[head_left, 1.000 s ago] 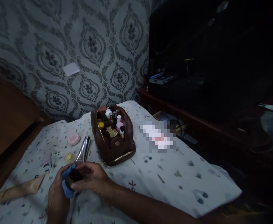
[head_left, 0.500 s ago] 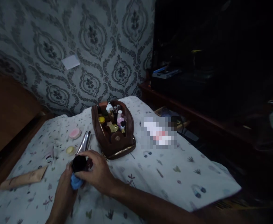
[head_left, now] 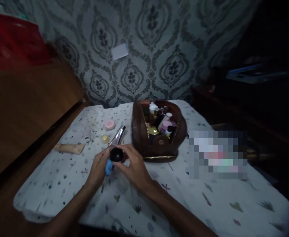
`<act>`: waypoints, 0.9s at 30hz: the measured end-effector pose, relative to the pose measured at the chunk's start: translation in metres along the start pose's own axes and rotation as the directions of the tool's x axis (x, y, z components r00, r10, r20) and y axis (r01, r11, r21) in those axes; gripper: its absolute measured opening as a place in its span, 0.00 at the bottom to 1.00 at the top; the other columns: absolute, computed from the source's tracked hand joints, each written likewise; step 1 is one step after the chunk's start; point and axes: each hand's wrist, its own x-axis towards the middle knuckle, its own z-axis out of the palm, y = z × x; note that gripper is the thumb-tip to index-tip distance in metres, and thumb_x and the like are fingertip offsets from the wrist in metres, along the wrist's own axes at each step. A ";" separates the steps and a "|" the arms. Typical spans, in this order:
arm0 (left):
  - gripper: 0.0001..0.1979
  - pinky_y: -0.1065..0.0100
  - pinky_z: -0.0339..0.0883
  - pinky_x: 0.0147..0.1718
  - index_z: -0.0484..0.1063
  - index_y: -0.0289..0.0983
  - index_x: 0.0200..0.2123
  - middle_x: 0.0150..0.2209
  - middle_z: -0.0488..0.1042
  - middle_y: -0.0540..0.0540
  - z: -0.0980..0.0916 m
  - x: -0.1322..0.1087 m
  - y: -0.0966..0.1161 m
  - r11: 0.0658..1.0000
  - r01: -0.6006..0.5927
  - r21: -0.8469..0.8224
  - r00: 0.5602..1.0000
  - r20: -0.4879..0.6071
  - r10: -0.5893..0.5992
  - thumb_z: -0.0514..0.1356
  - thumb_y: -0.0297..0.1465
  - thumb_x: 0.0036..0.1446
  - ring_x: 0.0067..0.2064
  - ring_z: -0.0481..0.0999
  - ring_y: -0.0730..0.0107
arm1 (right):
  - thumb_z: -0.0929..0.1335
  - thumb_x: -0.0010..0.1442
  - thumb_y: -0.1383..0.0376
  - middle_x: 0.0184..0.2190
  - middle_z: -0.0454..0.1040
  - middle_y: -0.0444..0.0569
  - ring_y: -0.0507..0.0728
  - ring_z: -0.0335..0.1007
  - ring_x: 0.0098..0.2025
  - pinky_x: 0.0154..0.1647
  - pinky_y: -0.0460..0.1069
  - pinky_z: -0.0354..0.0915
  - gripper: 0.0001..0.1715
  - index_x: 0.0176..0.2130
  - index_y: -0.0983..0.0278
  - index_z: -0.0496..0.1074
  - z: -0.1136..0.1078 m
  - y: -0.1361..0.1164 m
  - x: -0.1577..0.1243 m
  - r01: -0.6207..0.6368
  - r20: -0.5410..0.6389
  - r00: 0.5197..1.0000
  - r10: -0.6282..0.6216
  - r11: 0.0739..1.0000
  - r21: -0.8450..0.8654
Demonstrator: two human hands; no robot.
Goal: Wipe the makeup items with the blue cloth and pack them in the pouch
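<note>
Between my hands is a small container with a round, glossy black top [head_left: 116, 154]; its lower part is hidden by fingers. My right hand [head_left: 135, 166] is closed with thumb and fingers around the black top. My left hand [head_left: 98, 168] is closed at its left side, with a bunched blue cloth-like piece [head_left: 108, 167] showing below the fingers. Just beyond lies a silver tube [head_left: 118, 135]. An upright brown cosmetic bag [head_left: 159, 149] stands open to the right, filled with several bottles and jars [head_left: 166, 126].
Left of the silver tube are a pink round case [head_left: 109, 124], a small yellow jar [head_left: 105, 138], a small pale tube [head_left: 87, 136] and a beige tube [head_left: 70, 148]. A blurred-out patch covers something at right. A wooden panel [head_left: 31, 108] borders the printed sheet [head_left: 60, 194].
The view has swung left, so everything appears further right and a red item shows at upper left. Both hands still hold the black-topped container, its glossy top now facing me more.
</note>
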 end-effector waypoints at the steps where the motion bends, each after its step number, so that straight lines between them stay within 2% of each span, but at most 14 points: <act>1: 0.22 0.71 0.65 0.26 0.73 0.37 0.32 0.26 0.71 0.49 0.001 0.001 0.002 0.997 0.012 -0.072 1.000 0.018 -0.011 0.56 0.51 0.60 0.28 0.70 0.69 | 0.72 0.55 0.70 0.43 0.74 0.49 0.56 0.72 0.43 0.46 0.51 0.69 0.21 0.50 0.62 0.72 0.000 0.002 0.000 0.012 -0.014 1.000 -0.013 1.000 -0.014; 3: 0.22 0.72 0.63 0.26 0.71 0.36 0.29 0.25 0.69 0.51 0.002 0.003 0.004 0.987 0.024 -0.160 0.999 0.052 -0.016 0.59 0.51 0.59 0.28 0.67 0.72 | 0.73 0.56 0.69 0.41 0.74 0.48 0.55 0.72 0.39 0.43 0.50 0.70 0.20 0.49 0.62 0.72 0.000 0.004 -0.001 0.031 -0.037 0.999 -0.033 0.999 -0.042; 6: 0.24 0.73 0.60 0.23 0.68 0.36 0.26 0.22 0.65 0.52 0.001 0.006 0.004 0.980 0.038 -0.194 0.996 0.089 -0.021 0.59 0.52 0.59 0.24 0.63 0.75 | 0.73 0.57 0.66 0.38 0.74 0.48 0.55 0.71 0.35 0.39 0.49 0.70 0.18 0.48 0.62 0.72 -0.003 0.002 -0.001 0.050 -0.069 0.996 -0.055 0.995 -0.084; 10: 0.26 0.73 0.56 0.20 0.65 0.36 0.24 0.18 0.62 0.54 0.006 0.011 0.010 0.988 0.024 -0.150 0.989 0.146 -0.002 0.56 0.53 0.60 0.20 0.60 0.76 | 0.73 0.58 0.63 0.37 0.75 0.48 0.55 0.73 0.36 0.37 0.49 0.72 0.17 0.47 0.62 0.72 -0.016 -0.011 -0.001 0.068 -0.113 0.990 -0.084 0.987 -0.144; 12: 0.26 0.73 0.56 0.21 0.64 0.37 0.23 0.19 0.62 0.54 0.010 0.016 0.019 0.993 -0.055 -0.107 0.982 0.172 0.073 0.55 0.51 0.62 0.21 0.61 0.76 | 0.73 0.58 0.63 0.38 0.75 0.48 0.56 0.74 0.37 0.36 0.49 0.72 0.17 0.47 0.62 0.72 -0.026 -0.019 -0.001 0.063 -0.140 0.986 -0.088 0.982 -0.176; 14: 0.24 0.72 0.59 0.24 0.64 0.37 0.23 0.21 0.62 0.53 0.016 0.022 0.030 0.979 -0.201 -0.040 0.964 0.172 0.205 0.54 0.48 0.64 0.24 0.63 0.75 | 0.73 0.58 0.62 0.39 0.76 0.49 0.56 0.75 0.38 0.36 0.49 0.72 0.17 0.47 0.61 0.72 -0.038 -0.028 0.000 0.057 -0.177 0.979 -0.096 0.976 -0.211; 16: 0.18 0.72 0.63 0.28 0.68 0.37 0.28 0.24 0.67 0.52 0.022 0.031 0.044 0.926 -0.372 0.060 0.916 0.188 0.355 0.53 0.42 0.66 0.27 0.67 0.73 | 0.73 0.57 0.62 0.40 0.76 0.49 0.57 0.75 0.39 0.36 0.49 0.73 0.17 0.47 0.60 0.72 -0.053 -0.036 0.001 0.052 -0.227 0.968 -0.110 0.968 -0.246; 18: 0.12 0.70 0.67 0.35 0.73 0.37 0.40 0.32 0.74 0.49 0.028 0.042 0.058 0.808 -0.555 0.199 0.824 0.267 0.500 0.52 0.35 0.67 0.33 0.73 0.70 | 0.73 0.57 0.62 0.42 0.76 0.49 0.57 0.76 0.41 0.39 0.50 0.73 0.18 0.48 0.60 0.71 -0.070 -0.044 0.005 0.051 -0.275 0.952 -0.132 0.959 -0.280; 19: 0.12 0.68 0.69 0.39 0.72 0.38 0.47 0.37 0.76 0.47 0.031 0.048 0.064 0.709 -0.645 0.286 0.761 0.334 0.557 0.51 0.31 0.67 0.37 0.74 0.68 | 0.73 0.56 0.62 0.42 0.76 0.49 0.57 0.76 0.41 0.41 0.51 0.73 0.19 0.48 0.60 0.71 -0.079 -0.047 0.008 0.047 -0.298 0.944 -0.139 0.954 -0.295; 21: 0.19 0.64 0.70 0.42 0.69 0.40 0.56 0.47 0.77 0.43 0.036 0.062 0.075 0.419 -0.778 0.468 0.624 0.498 0.603 0.49 0.25 0.65 0.46 0.75 0.62 | 0.73 0.56 0.63 0.42 0.76 0.49 0.57 0.76 0.40 0.42 0.52 0.72 0.19 0.48 0.60 0.71 -0.098 -0.052 0.015 0.027 -0.338 0.931 -0.137 0.950 -0.311; 23: 0.28 0.64 0.72 0.39 0.65 0.44 0.61 0.56 0.73 0.43 0.040 0.073 0.081 0.100 -0.820 0.564 0.518 0.657 0.548 0.50 0.20 0.60 0.54 0.71 0.58 | 0.72 0.56 0.64 0.42 0.76 0.49 0.56 0.75 0.39 0.41 0.51 0.71 0.17 0.46 0.61 0.70 -0.114 -0.054 0.024 -0.009 -0.361 0.927 -0.107 0.952 -0.305; 24: 0.31 0.65 0.73 0.36 0.64 0.45 0.63 0.60 0.71 0.45 0.041 0.078 0.082 -0.021 -0.822 0.569 0.482 0.716 0.506 0.50 0.19 0.59 0.57 0.69 0.57 | 0.72 0.56 0.64 0.42 0.77 0.49 0.56 0.75 0.39 0.40 0.51 0.71 0.17 0.46 0.62 0.70 -0.122 -0.054 0.029 -0.024 -0.366 0.926 -0.092 0.953 -0.301; 25: 0.32 0.66 0.73 0.34 0.63 0.45 0.63 0.62 0.69 0.46 0.041 0.082 0.082 -0.109 -0.822 0.559 0.450 0.755 0.477 0.51 0.18 0.57 0.59 0.68 0.57 | 0.72 0.56 0.65 0.42 0.77 0.49 0.56 0.75 0.39 0.40 0.50 0.70 0.16 0.46 0.62 0.70 -0.129 -0.052 0.034 -0.031 -0.365 0.927 -0.087 0.952 -0.305; 27: 0.31 0.67 0.72 0.30 0.64 0.43 0.63 0.63 0.69 0.46 0.038 0.087 0.079 -0.202 -0.824 0.529 0.391 0.790 0.472 0.52 0.19 0.57 0.59 0.69 0.57 | 0.72 0.55 0.67 0.42 0.76 0.49 0.56 0.74 0.41 0.41 0.50 0.68 0.17 0.45 0.63 0.70 -0.140 -0.047 0.043 -0.037 -0.344 0.935 -0.090 0.937 -0.348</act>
